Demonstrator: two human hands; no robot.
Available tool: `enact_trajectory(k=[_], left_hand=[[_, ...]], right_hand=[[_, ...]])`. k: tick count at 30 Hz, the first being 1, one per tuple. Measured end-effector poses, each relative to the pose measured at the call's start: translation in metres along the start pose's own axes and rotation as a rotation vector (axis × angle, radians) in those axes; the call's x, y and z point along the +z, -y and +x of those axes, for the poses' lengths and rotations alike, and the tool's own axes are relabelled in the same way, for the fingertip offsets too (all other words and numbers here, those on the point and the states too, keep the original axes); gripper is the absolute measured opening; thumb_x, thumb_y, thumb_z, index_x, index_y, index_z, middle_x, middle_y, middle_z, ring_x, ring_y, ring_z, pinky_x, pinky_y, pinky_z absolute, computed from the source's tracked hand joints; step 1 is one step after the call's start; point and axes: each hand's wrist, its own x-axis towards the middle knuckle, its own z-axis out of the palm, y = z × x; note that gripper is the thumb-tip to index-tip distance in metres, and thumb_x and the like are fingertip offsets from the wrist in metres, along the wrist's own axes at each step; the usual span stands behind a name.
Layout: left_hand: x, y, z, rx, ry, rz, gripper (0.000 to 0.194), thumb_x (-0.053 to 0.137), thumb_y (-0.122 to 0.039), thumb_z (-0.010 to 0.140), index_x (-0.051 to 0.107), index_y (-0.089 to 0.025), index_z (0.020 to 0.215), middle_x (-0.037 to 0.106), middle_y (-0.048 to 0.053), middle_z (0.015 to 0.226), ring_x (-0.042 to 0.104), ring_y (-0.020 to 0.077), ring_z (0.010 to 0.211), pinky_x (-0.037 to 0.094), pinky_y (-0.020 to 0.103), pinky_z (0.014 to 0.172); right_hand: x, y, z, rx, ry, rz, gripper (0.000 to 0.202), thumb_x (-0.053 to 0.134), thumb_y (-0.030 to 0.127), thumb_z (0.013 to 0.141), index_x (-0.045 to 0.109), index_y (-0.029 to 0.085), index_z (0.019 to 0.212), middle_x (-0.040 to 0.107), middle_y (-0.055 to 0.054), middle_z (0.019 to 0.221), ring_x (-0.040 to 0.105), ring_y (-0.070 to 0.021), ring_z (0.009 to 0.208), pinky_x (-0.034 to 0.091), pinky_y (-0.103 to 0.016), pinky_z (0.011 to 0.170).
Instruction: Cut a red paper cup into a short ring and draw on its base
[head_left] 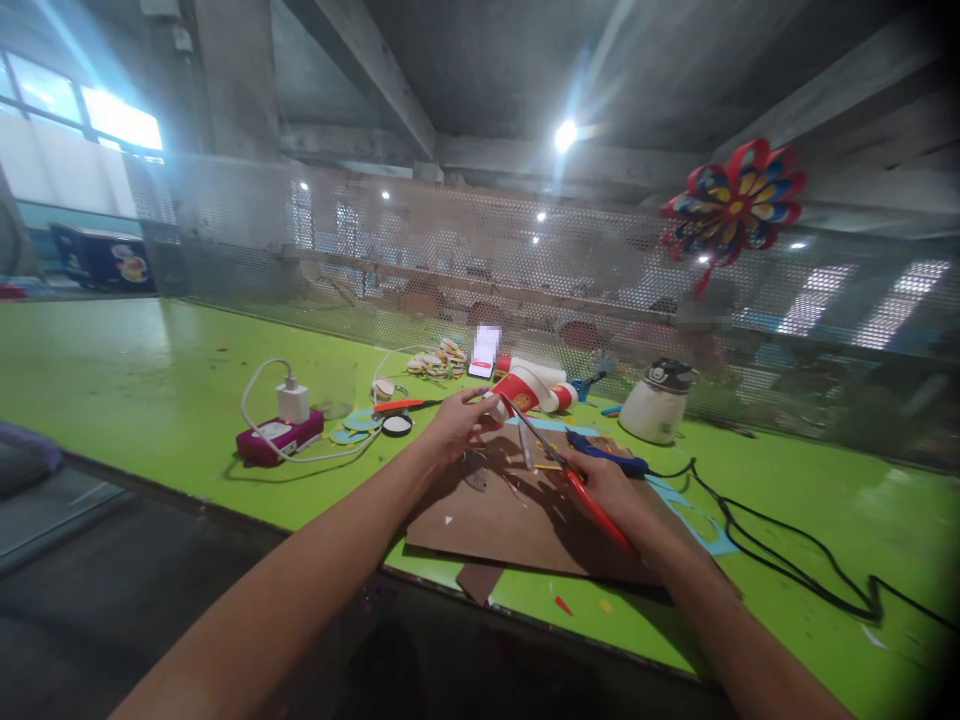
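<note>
My left hand (454, 425) is closed around the near side of a red and white paper cup (521, 392), which lies tilted above the work board. In my right hand (604, 482) is a pair of scissors (598, 508) with red handles. Their blades point up and left, reaching the cup's lower edge; whether they touch the paper I cannot tell. Beneath both hands lies a brown board (480, 525) with small paper scraps. A blue glue gun (611, 455) rests just beyond my right hand, its black cord running right.
A lit phone (485, 352) stands at the back. A white jar with a dark lid (656, 402) is to the right. On the left are a purple power strip (304, 432), an orange cutter (399, 405) and round paper pieces (352, 428). A mesh screen (420, 250) borders the green table (150, 370).
</note>
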Motion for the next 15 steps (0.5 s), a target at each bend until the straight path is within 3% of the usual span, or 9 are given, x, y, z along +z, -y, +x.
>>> enact_trajectory(k=[7,15], left_hand=[[0.0065,-0.0014,-0.0069,0.077,-0.013,0.015,0.036,0.075,-0.02,0.077,0.062,-0.011,0.11,0.071,0.011,0.086,0.067,0.0146,0.071,0.055,0.024,0.063],[0.0057,-0.0001,-0.003,0.159,-0.004,0.015,0.028,0.077,-0.019,0.075,0.067,-0.009,0.099,0.071,0.011,0.088,0.065,0.0141,0.071,0.057,0.031,0.073]], right_hand=[[-0.0043,0.004,0.0,0.022,0.043,0.016,0.043,0.053,0.043,0.085,0.073,0.019,0.115,0.077,-0.009,0.102,0.07,-0.0319,0.094,0.053,-0.042,0.084],[-0.0044,0.0034,-0.0011,0.034,0.044,0.014,0.039,0.05,0.033,0.085,0.074,0.017,0.11,0.077,-0.01,0.102,0.07,-0.0318,0.091,0.052,-0.044,0.085]])
